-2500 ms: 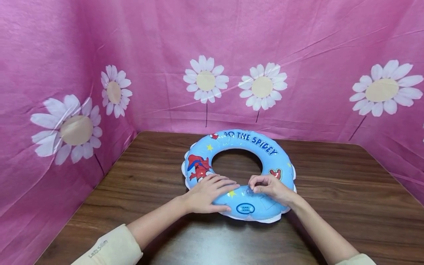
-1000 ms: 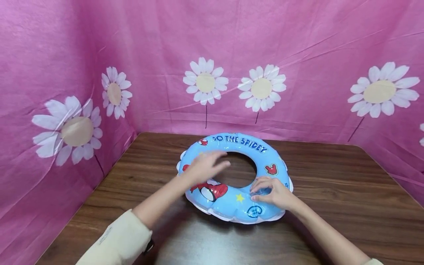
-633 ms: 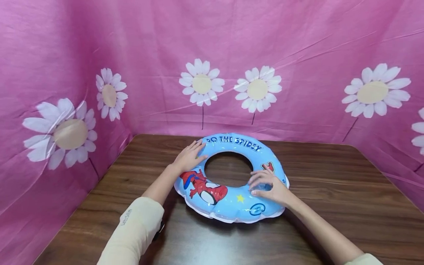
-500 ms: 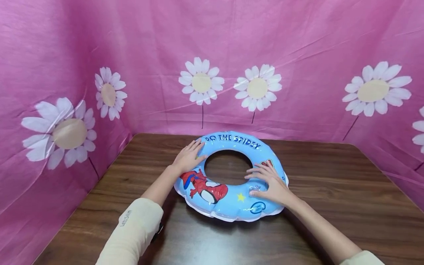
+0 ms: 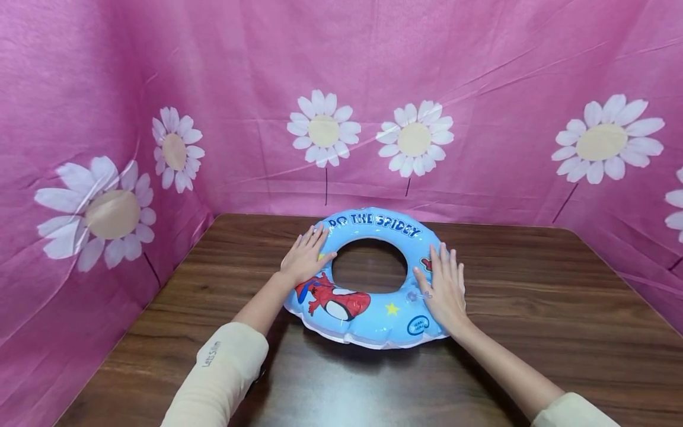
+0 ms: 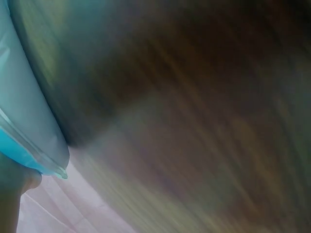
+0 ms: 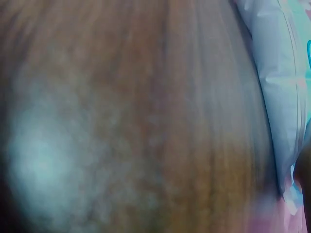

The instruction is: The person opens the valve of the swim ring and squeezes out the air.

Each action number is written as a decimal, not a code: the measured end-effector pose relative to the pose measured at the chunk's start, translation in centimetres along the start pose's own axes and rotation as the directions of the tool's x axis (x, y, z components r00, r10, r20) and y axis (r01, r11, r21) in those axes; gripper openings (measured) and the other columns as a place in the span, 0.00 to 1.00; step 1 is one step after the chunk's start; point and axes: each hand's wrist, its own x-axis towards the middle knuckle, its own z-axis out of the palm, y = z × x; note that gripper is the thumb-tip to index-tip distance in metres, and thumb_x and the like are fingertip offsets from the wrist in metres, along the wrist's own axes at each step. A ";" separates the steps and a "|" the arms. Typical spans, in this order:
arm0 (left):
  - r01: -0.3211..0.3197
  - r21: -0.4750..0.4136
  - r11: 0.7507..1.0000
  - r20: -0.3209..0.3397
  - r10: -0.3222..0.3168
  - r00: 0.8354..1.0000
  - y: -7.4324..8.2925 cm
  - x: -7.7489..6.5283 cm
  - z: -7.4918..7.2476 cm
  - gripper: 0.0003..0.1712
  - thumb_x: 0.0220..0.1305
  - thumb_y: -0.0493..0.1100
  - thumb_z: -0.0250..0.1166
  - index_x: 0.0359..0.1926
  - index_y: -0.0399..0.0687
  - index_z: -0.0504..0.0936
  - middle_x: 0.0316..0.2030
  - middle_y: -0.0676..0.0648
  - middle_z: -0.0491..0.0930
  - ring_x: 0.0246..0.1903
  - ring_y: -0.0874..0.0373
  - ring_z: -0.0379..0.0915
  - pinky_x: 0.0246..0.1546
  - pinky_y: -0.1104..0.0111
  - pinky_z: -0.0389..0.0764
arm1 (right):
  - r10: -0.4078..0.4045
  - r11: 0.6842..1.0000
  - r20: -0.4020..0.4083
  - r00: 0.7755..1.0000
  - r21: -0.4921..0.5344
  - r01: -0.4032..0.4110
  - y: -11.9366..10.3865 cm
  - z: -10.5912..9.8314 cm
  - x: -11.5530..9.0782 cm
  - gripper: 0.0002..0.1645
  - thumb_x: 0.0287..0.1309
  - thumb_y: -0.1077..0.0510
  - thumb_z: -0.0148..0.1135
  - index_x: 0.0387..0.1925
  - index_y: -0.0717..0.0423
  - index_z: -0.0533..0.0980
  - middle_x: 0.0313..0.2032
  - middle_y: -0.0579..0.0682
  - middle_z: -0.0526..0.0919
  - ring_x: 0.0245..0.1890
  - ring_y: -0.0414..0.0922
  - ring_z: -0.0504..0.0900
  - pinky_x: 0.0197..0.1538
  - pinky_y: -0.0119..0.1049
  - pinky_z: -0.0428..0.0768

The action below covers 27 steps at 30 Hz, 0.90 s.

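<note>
Swim ring: pale blue and inflated, at the middle of the tabletop (image 5: 544, 308), between the two hands (image 5: 375, 326); a shadow falls under its near edge.
Left hand (image 5: 304, 259): rests on the ring's left side, fingers straight and pointing far, thumb reaching right toward the hole.
Right hand (image 5: 446, 289): rests on the ring's right side, fingers extended toward the far side, thumb spread left.
Clear valve (image 5: 419, 296): on the ring's near right part, just beside the right hand.
Prints: red-and-blue masked figure (image 5: 344, 303) near left, yellow star (image 5: 392, 309) on the near side, blue lettering (image 5: 375, 223) along the far side.
Sleeves: cream, the left sleeve (image 5: 226, 362) lettered.
Cloth (image 5: 368, 53): pink, with white daisies (image 5: 324, 131), behind the tabletop and along its left and right.
</note>
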 end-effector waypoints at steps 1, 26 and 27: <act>-0.002 -0.007 1.000 0.004 0.002 1.000 0.0 0.0 0.0 0.40 0.69 0.63 0.37 0.71 0.46 0.42 0.71 0.46 0.36 0.68 0.53 0.26 0.64 0.59 0.33 | 0.047 0.999 0.004 0.999 -0.024 -0.047 0.0 0.0 0.0 0.40 0.67 0.40 0.39 0.69 0.61 0.49 0.69 0.62 0.42 0.68 0.56 0.33 0.63 0.57 0.34; 0.023 -0.043 0.999 0.049 -0.021 0.999 -0.1 0.3 0.1 0.36 0.69 0.62 0.38 0.72 0.51 0.47 0.70 0.46 0.41 0.68 0.50 0.33 0.65 0.57 0.36 | 0.158 0.984 0.215 0.964 -0.113 -0.136 -0.2 -0.9 0.3 0.45 0.63 0.33 0.40 0.68 0.61 0.52 0.67 0.65 0.49 0.65 0.64 0.44 0.60 0.62 0.44; 0.021 -0.042 0.999 0.051 -0.018 0.999 -0.1 0.3 0.2 0.36 0.69 0.62 0.38 0.72 0.51 0.47 0.70 0.46 0.41 0.68 0.50 0.33 0.65 0.56 0.37 | 0.160 0.984 0.221 0.962 -0.115 -0.137 -0.2 -0.9 0.2 0.45 0.63 0.33 0.40 0.68 0.61 0.51 0.67 0.66 0.49 0.65 0.64 0.44 0.60 0.62 0.44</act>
